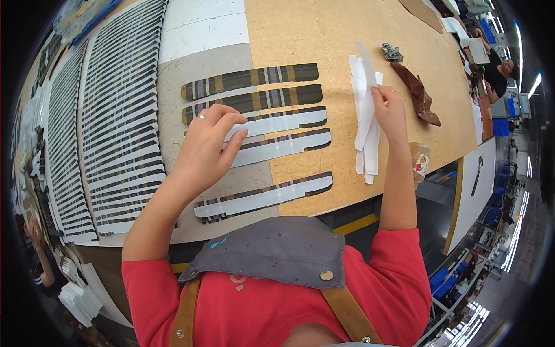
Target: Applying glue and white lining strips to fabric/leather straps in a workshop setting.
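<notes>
My right hand pinches the end of a thin white strip, which is raised and blurred above a loose pile of white strips. My left hand hovers at or rests on the left part of the plaid strips, thumb and forefinger slightly apart; whether it touches them I cannot tell. Two dark plaid strips lie with their pattern uncovered. Nearer to me, three plaid strips carry white strips along their length, the nearest one set apart from the others.
Long rows of overlapping plaid and white strips cover the table's left side. To the right lie a brown leather scrap, a crumpled grey piece and a clear bag or cup at the edge. Another person sits at far right.
</notes>
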{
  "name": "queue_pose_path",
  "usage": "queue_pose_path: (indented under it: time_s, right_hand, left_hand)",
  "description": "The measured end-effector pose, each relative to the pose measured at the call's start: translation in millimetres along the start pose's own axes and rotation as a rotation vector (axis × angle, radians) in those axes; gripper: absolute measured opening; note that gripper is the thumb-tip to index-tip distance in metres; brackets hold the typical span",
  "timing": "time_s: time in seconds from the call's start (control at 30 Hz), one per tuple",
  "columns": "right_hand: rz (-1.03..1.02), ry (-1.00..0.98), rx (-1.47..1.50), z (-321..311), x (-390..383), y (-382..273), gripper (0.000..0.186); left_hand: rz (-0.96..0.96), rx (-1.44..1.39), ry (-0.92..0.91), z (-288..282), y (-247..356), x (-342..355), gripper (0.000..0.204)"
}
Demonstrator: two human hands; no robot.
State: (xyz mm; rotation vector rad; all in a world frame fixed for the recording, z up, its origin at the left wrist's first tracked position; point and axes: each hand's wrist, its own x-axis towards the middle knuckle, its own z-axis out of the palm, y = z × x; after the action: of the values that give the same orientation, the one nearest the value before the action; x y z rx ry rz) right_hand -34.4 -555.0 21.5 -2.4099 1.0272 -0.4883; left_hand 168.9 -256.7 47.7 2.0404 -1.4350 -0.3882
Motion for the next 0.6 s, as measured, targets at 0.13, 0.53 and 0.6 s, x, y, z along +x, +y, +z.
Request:
queue_pose_path:
  time_s: [0.13,0.53,0.6]
  right_hand:
    - [0.108,-0.069,0.397,-7.9,2.4,-29.7,0.022]
    - [-0.225,-0.663,0.331,56.3,14.4,-126.7,0.023]
    - [-0.21,-0.687,0.317,67.5,19.6,-122.1,0.026]
  left_hand:
    - [-0.033,-0.153,0.02,-2.6,5.0,9.4,0.022]
    - [-0.389,-0.94,0.272,-4.7,-29.9,17.8,0.012]
    - [-0.449,-0.839,0.279,-2.0,-37.7,10.0,0.013]
